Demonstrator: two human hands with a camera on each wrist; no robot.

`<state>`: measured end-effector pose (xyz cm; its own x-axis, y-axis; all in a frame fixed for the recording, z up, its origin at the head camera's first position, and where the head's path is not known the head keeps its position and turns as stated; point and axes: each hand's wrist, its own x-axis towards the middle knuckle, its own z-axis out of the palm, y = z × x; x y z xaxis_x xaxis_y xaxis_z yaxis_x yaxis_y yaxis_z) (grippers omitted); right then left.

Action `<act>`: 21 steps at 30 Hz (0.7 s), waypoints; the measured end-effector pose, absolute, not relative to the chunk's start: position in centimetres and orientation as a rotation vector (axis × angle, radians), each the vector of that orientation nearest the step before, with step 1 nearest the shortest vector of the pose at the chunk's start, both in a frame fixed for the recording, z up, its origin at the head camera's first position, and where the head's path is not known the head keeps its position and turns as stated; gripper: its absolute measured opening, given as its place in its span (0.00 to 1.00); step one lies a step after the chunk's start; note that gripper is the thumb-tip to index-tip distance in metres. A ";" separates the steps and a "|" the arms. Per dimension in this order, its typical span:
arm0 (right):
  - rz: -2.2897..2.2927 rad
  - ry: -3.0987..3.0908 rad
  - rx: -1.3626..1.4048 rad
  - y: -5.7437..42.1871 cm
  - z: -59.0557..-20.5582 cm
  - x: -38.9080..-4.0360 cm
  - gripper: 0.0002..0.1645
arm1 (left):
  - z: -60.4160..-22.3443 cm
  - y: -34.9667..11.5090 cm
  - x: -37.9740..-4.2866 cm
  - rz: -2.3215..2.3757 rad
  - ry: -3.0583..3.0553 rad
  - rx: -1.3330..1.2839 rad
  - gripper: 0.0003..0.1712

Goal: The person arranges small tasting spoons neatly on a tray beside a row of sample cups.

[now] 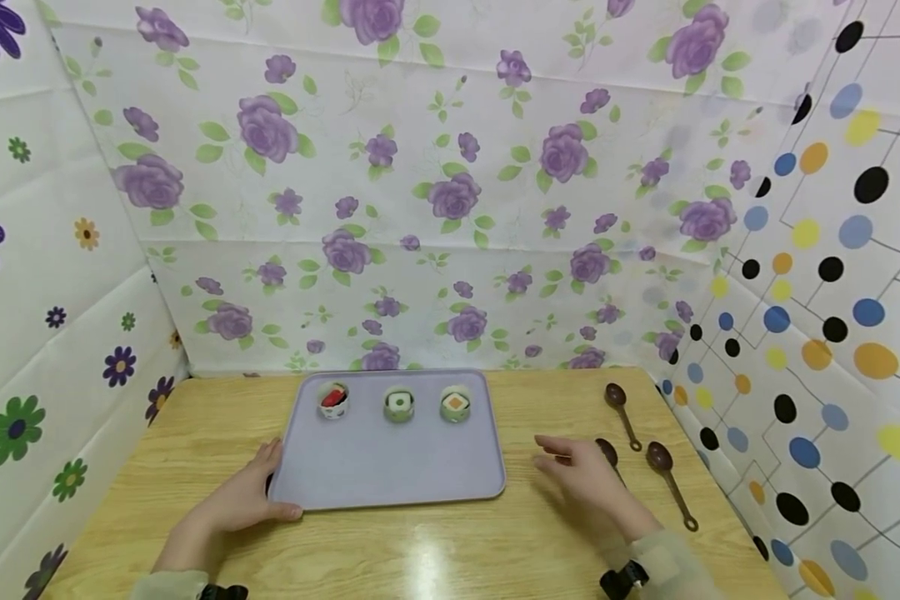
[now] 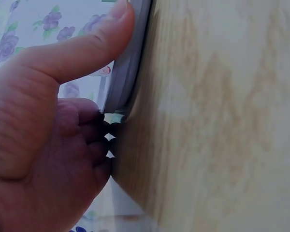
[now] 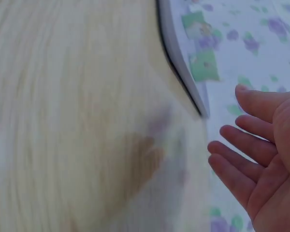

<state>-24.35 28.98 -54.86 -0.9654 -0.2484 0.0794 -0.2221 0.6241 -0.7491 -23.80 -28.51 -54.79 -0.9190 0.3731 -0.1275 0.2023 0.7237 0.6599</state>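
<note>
A lavender tray [image 1: 390,467] lies on the wooden table. Along its far side stand three small cups: a patterned white cup [image 1: 333,410] with a red and black piece, a green cup [image 1: 399,414] with a white piece centred in green, and another green cup [image 1: 456,413] with a white piece centred in orange. At the tray's near left corner, my left hand [image 1: 232,496] holds the edge, thumb along the front rim and fingers at the left side. My right hand [image 1: 581,475], fingers extended and holding nothing, hovers right of the tray.
Three dark brown spoons are on the right: one spoon [image 1: 621,408] farther back, one spoon [image 1: 667,475] nearer the right edge, and one spoon [image 1: 607,452] partly behind my right hand. Patterned cloth walls [image 1: 420,208] enclose the wooden table [image 1: 435,550] at the back and sides.
</note>
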 end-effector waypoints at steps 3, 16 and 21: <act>-1.297 2.829 -0.361 30.8 -54.9 -24.3 0.29 | -55.0 -28.6 -23.9 0.985 2.682 0.450 0.73; -1.248 2.810 0.006 37.5 -53.2 -22.1 0.32 | -55.3 -28.6 -23.8 1.025 2.672 0.436 0.74; -1.261 2.749 0.138 39.1 -53.2 -21.3 0.34 | -55.5 -28.5 -24.0 0.989 2.686 0.421 0.75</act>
